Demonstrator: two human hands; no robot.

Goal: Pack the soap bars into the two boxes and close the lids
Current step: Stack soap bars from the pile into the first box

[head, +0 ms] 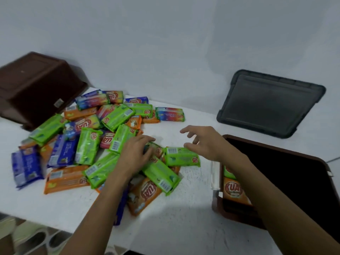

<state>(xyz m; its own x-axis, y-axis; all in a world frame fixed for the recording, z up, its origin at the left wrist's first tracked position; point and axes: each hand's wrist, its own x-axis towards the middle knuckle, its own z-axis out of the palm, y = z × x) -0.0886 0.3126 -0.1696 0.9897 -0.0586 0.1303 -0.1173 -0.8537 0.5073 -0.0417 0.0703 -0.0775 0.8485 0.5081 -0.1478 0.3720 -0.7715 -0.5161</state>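
Soap bars [95, 137] in green, orange, blue and pink wrappers, heaped loose on white bench [193, 208], left of centre. Left hand [136, 155] lies on the heap's near side, fingers bent over the wrappers; cannot tell whether it grips one. Right hand [202, 142] hovers just above green bar [182, 157] at the heap's right edge, fingers spread, slightly curled, holding nothing. Open brown box [294, 181] at right, a few bars in its near-left corner. Second brown box [36, 85] tipped over, far left. Grey lid [270, 103] lies behind the open box.
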